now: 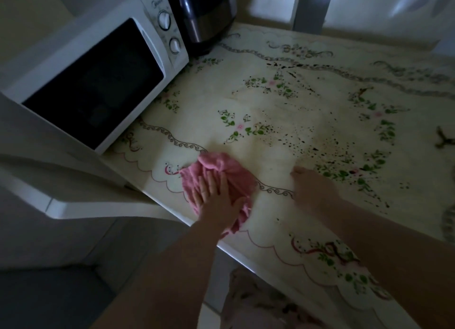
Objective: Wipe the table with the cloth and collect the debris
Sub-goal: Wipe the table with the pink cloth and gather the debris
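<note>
The cloth (222,167) is pink, soft and looks like terry. It is crumpled into an uneven bundle with many folds. It lies near the front left part of the counter (211,90), just in front of the microwave (93,77) corner. Its long axis runs from the far side toward the person, a little diagonal. The far end is a rounded lump and the near end is a thin tail that reaches the counter edge.

The left hand (216,197) lies flat on top of the cloth and presses it down. Its fingers (209,181) are straight, slightly spread, and point away from the person.

The right hand (314,187) is on the counter to the right of the cloth, apart from it. The fingertips touch the surface. This hand is blurred and seen from the back, so I cannot tell if its fingers are bent or if they hold something.

The debris (327,151) is many small black specks and some short dark strips. They are scattered over the middle and right of the counter, just beyond the right hand.

The counter has a smooth, pale yellow cover with printed green leaves, pink flowers and grey scroll lines. The microwave is white and box-shaped, with a dark door and two round knobs. Beside it, at the back, stands a dark glossy appliance (202,13).
</note>
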### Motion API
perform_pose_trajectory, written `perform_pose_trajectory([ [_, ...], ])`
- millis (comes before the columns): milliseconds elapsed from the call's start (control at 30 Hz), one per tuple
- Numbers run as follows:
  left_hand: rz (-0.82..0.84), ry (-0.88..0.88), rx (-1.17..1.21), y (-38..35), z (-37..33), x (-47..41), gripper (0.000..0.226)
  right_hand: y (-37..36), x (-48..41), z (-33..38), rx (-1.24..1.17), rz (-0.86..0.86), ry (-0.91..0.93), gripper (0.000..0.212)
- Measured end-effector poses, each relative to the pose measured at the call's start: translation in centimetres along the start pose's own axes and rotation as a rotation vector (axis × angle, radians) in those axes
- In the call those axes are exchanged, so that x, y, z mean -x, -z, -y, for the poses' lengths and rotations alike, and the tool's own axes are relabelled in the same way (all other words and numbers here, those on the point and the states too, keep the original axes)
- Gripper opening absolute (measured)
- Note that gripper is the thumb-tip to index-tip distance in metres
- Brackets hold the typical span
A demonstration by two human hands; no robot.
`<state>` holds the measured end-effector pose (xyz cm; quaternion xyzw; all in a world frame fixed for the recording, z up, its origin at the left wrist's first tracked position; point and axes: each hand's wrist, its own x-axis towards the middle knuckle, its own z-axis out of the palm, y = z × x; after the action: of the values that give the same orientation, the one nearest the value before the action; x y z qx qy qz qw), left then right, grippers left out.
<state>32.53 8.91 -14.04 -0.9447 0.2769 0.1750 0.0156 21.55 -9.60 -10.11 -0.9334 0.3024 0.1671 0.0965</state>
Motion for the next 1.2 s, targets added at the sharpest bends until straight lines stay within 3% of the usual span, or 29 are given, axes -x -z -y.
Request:
perform_pose_trajectory([
  [133, 0.029, 0.05, -0.002, 1.5, 1.8, -2.6, 0.09, 0.9, -0.6, 0.7, 0.076, -0.06, 0.013, 0.039],
  [367, 0.064, 0.11, 0.146, 3.9, 2.7, -8.4, 0.088, 2.4, -4.9, 2.6, -0.008, -0.069, 0.047, 0.044],
  [667, 0.06, -0.088, 0.008, 6.8, 5.7, -17.5, 0.077, 4.9, -12.7, 6.7, -0.083, -0.106, 0.023, 0.05],
  [800, 0.074, -0.143, 0.015, 8.3, 5.7, -21.1, 0.077, 6.0, -15.6, 7.6, -0.114, -0.066, -0.072, 0.057],
  [1200, 0.105, -0.15, 0.014, 11.8, 5.0, -31.1, 0.089, 8.1, -21.2, 8.7, -0.202, -0.08, -0.193, 0.061],
])
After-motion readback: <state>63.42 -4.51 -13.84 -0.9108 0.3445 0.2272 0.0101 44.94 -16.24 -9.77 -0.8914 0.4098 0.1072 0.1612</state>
